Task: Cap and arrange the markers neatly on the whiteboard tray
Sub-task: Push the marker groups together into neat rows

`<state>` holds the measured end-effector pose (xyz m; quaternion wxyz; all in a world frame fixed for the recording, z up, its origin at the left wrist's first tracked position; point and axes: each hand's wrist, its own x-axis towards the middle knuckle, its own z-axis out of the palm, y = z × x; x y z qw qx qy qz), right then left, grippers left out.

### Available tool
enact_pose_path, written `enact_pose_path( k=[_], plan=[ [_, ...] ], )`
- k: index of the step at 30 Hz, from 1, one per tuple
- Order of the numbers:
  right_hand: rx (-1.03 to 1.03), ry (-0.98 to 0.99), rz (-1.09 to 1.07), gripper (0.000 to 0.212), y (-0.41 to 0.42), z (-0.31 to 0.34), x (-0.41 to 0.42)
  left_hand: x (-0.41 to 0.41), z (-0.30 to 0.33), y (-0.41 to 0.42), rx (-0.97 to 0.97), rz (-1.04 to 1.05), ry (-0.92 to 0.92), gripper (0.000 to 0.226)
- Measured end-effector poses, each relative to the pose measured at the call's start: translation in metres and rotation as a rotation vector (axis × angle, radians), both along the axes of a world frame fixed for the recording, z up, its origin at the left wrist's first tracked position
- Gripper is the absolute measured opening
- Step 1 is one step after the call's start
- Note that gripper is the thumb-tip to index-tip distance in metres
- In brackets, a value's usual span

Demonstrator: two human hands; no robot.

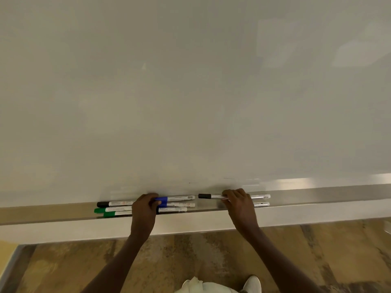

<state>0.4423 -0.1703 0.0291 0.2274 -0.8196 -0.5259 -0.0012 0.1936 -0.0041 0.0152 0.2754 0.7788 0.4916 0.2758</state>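
Observation:
A metal whiteboard tray (pixel 317 197) runs across the view under the board. My left hand (pixel 145 210) is curled around a blue-capped marker (pixel 179 198) lying at the back of the tray. Left of that hand lie a black-capped marker (pixel 115 203) and two green-capped markers (pixel 112 209); more white marker barrels (pixel 172 210) show to its right. My right hand (pixel 238 205) grips a black-capped marker (pixel 211 196) by its middle, and another marker's end (pixel 261 204) peeks out beside it. All visible ends look capped.
The blank whiteboard (pixel 190 92) fills the upper view. Below the tray is a wood-patterned floor (pixel 211 254), with my pale clothing and a white shoe (pixel 251 283) at the bottom edge.

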Motion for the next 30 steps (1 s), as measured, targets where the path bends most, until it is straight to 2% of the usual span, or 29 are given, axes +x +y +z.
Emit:
enact_pose_path(
  k=[5, 15, 20, 24, 30],
  plan=[
    [-0.038, -0.011, -0.111, 0.019, -0.025, -0.008, 0.031, 0.007, 0.000, -0.003, -0.048, 0.200, -0.033, 0.005],
    [-0.075, 0.030, -0.248, 0.032, -0.037, -0.019, 0.067, 0.015, -0.007, -0.010, -0.156, 0.294, 0.047, 0.015],
    [0.070, 0.231, -0.411, 0.025, -0.036, -0.019, 0.066, 0.018, -0.008, -0.013, -0.179, 0.320, 0.058, 0.012],
    [0.066, 0.349, -0.621, 0.025, -0.037, -0.020, 0.071, 0.021, 0.000, -0.017, -0.185, 0.321, 0.052, 0.007],
    [-0.098, 0.282, -0.519, 0.015, -0.031, -0.031, 0.065, 0.022, -0.008, -0.011, -0.196, 0.306, 0.137, 0.021]
  ],
)
